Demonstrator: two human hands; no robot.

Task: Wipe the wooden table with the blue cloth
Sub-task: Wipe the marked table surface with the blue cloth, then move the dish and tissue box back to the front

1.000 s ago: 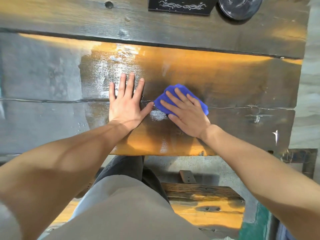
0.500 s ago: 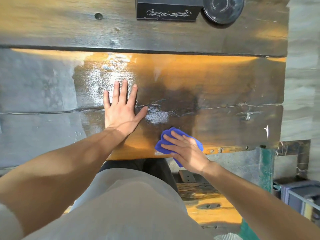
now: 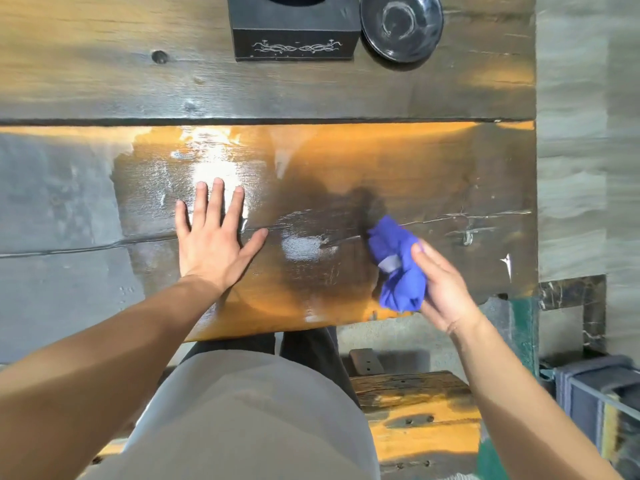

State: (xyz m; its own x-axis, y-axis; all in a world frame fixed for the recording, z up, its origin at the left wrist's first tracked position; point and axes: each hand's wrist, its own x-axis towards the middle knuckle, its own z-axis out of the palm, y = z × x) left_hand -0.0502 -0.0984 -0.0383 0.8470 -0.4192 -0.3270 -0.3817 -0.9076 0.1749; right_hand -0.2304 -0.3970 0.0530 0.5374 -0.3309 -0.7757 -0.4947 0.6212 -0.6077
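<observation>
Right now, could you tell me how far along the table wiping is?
Done: the middle of the table shines wet. In hand: the right hand holds the bunched cloth; the left hand lies flat. Left: the dull grey stretch at far left.

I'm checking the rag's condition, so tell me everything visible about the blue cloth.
The blue cloth is a soft, vivid blue-violet fabric, bunched into a crumpled, elongated wad rather than spread flat. A small pale patch, perhaps a label, shows near its middle. The right hand holds it from its right side, thumb against the upper part. It sits over the near right part of the glossy wooden table, near the front edge; whether it touches the wood is unclear.
</observation>
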